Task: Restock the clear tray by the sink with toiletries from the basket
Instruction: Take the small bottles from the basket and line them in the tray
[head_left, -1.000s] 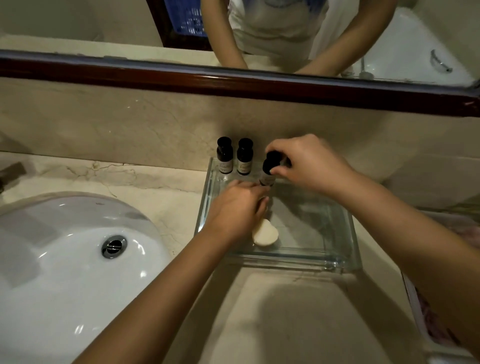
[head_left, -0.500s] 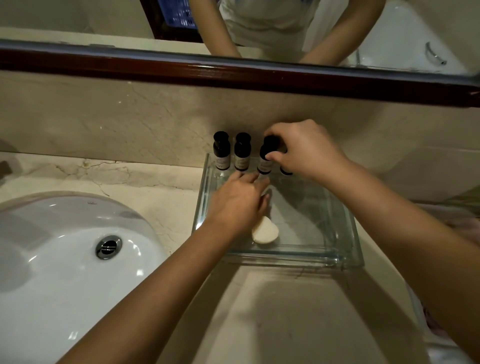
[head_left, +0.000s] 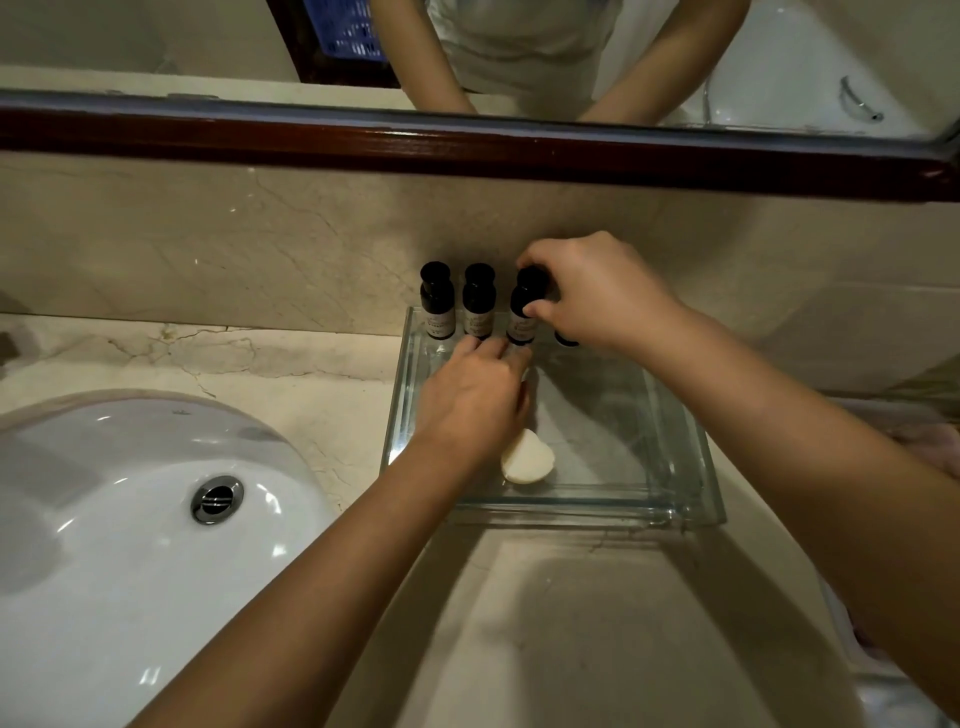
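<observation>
standing by the counter, noting both hands over the clear tray (head_left: 680, 512), which sits on the marble counter (head_left: 545, 623) just right of the sink (head_left: 104, 545) and tight against the back wall.

- four small dark bottles in a row along the tray's far edge, all upright as far as i can see. first bottle (head_left: 437, 307) and second bottle (head_left: 479, 307) stand free, black caps, pale labels facing me.
- right hand (head_left: 597, 299) comes in from the right and grips the third bottle (head_left: 523, 314): thumb on its front, forefinger curled over the cap. its base is at the tray floor or just above; cannot tell which.
- fourth bottle (head_left: 566, 339) mostly hidden under the right hand, only its bottom edge showing.
- left hand (head_left: 472, 402) reaches in low over the tray, palm down, fingers stretched out and holding nothing. fingertips (head_left: 485, 347) at the foot of the second and third bottles, seemingly touching them.
- round pale soap (head_left: 530, 460) lies flat on the tray floor toward the near side, half tucked under the left wrist.
- sink drain (head_left: 217, 499) shiny, basin white.
- mirror with dark wooden frame (head_left: 467, 150) above the backsplash; it reflects the person's forearms, a light top and something blue and slatted (head_left: 353, 31) behind them.
- something pinkish at the far right edge (head_left: 935, 447), too blurred to name.
</observation>
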